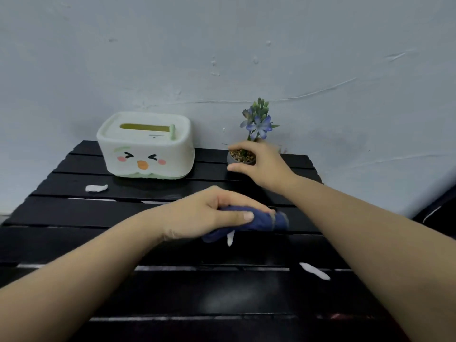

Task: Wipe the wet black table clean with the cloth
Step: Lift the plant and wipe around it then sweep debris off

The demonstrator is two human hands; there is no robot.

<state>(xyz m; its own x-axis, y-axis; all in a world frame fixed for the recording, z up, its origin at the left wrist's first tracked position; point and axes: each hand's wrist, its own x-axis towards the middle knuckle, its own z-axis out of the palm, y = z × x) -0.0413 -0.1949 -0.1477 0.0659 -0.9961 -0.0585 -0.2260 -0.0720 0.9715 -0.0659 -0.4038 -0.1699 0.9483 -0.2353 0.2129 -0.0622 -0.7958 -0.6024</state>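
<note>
Desk [74,213]: black slats running left to right, narrow gaps between them, surface glossy with a dull sheen patch near the front edge. Far edge sits against a pale, rough-plastered wall [246,45].

Cloth [259,222]: dark blue, soft, bunched into a thick roll, lying on the desk at mid-depth, slightly right of centre. Left hand [209,215] is clamped over it, thumb along the near side, fingers curled across the top; the cloth's right end sticks out past the fingers.

Right hand [261,164]: at the far right of the desk, thumb and fingers curved around the small grey round pot [240,160] with gravel on top. Contact looks likely, but motion blur leaves it unclear whether the grip is closed. Blue-petalled plant [259,122] rises upright behind the hand.

Tissue box [145,146]: far left-centre, cream plastic, rounded corners, slot in the lid, cartoon face on the front, pale green base.

White scraps, soft-looking: one [96,188] near-left of the box, one [230,238] just under the cloth, one [314,270] nearer and to the right.

Open room: bare slats left of the cloth and across the near half of the desk. Right desk edge lies close beyond the pot.
</note>
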